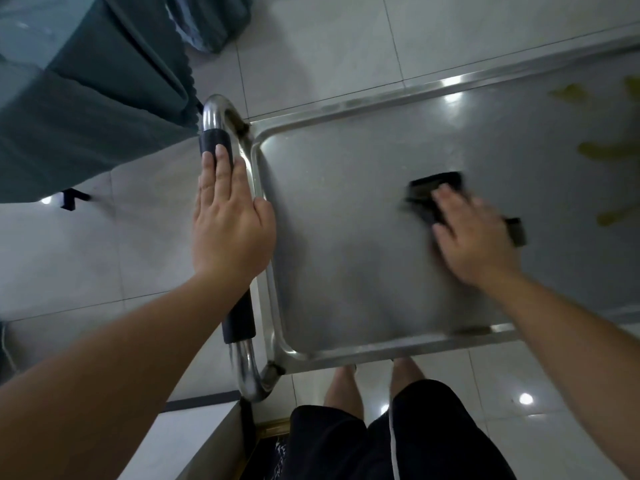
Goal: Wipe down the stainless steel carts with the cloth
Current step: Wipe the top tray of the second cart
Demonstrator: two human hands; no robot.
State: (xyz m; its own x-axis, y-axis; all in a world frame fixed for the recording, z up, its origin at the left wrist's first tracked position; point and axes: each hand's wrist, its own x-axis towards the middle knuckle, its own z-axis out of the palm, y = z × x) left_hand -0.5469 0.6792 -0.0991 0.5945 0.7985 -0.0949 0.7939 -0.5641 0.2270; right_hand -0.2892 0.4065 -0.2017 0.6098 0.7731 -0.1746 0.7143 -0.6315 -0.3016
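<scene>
Cart (346,244) of stainless steel stands on a pale tiled floor (329,46), seen from above, its flat top tray with a raised rim filling the middle and right of the view. A bent steel handle (221,116) with a black foam grip runs along the cart's left end. Left hand (230,216) lies flat on that grip, fingers straight and together, palm down, thumb against the tray's rim; it presses rather than wraps. Right hand (474,233) rests palm down on the tray surface, fingers spread and fairly straight, pressing a dark cloth (433,195) against the steel. The cloth shows beyond the fingertips and again as a small dark corner beside the wrist; hand and cloth are blurred. Yellowish smears (595,150) mark the tray towards its right end, well apart from the cloth. A teal fabric cover (86,98) drapes over something at upper left, its edge just beside the top of the handle. At the bottom edge the person's black shorts (398,438) and bare legs show, close against the near rim of the cart. Bright light spots reflect on the floor and the rim.
</scene>
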